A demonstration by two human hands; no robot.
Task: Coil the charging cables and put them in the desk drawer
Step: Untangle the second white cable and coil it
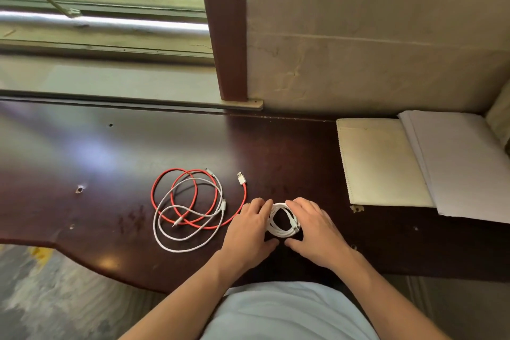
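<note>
- Head view: a dark brown desk (110,152) runs across the frame below a window (102,8) and a pale wall (372,36).
- A small white cable coil (283,222) lies flat on the desk near its front edge, directly between the two hands.
- The left hand (249,229) rests palm down on the coil's left side. Its fingers (260,205) curl over the coil's upper left rim and its thumb presses near the lower left of the loop.
- The right hand (314,229) mirrors it on the right side, with fingers draped over the upper right rim and the thumb tucked against the lower right edge.
- Both hands are partly curled rather than fisted, cupping the coil from either side and holding its loops together against the desk. The centre of the coil stays uncovered between them.
- To the left of the left hand, a red cable (193,199) lies in loose overlapping loops, its white plug (241,178) pointing away from the person just above the left hand's fingers.
- A grey-white braided cable (190,240) is tangled across the red one in wider loops, and neither hand touches it.
- The nearest bend of the red cable passes just beside the left hand.
- Well apart to the right, a cream folder (380,163) and a stack of white paper (469,168) sit against the wall.
- No drawer can be made out from this angle.
</note>
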